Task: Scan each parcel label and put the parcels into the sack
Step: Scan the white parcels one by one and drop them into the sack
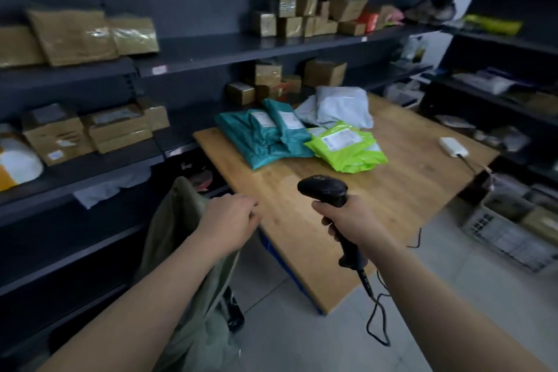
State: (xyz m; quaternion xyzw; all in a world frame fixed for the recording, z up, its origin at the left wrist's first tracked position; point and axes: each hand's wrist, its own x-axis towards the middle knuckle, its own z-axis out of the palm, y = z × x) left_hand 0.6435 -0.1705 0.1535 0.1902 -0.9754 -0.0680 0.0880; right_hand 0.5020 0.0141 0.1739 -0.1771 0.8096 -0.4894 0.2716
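Note:
On the far part of the wooden table lie soft parcels with white labels: teal ones, lime-green ones and pale grey ones behind. My right hand grips a black corded barcode scanner, its head pointing toward the parcels. My left hand hovers at the table's near left corner, fingers loosely curled, holding nothing. An olive-green sack hangs beside the table, below my left forearm.
Dark metal shelves with cardboard boxes run along the left and back. More shelving stands on the right with a crate on the floor. A small white device with a cable sits at the table's right edge.

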